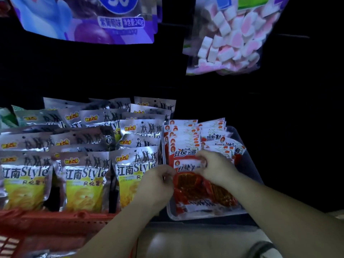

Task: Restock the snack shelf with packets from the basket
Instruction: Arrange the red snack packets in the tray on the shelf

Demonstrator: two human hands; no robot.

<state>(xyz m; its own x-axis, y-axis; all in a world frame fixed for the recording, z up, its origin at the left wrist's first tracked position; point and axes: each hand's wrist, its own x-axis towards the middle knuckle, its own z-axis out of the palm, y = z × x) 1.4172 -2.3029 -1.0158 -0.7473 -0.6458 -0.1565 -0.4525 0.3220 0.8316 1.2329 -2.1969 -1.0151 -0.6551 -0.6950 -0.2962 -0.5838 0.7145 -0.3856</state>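
A red-and-white snack packet point(193, 187) stands at the front of a clear plastic tray point(249, 164) on the shelf. My left hand point(158, 181) pinches its left edge and my right hand point(216, 166) pinches its top right corner. Behind it in the tray stand several more red-and-white packets point(184, 140). The red basket point(52, 224) sits at the lower left, below the shelf front, with a bit of silver packet showing at the bottom edge.
Rows of silver-and-yellow chip packets point(83, 175) fill the shelf to the left of the tray. A purple bag point(89, 19) and a bag of pink-and-white marshmallows point(229, 38) hang above. The shelf back and the right side are dark.
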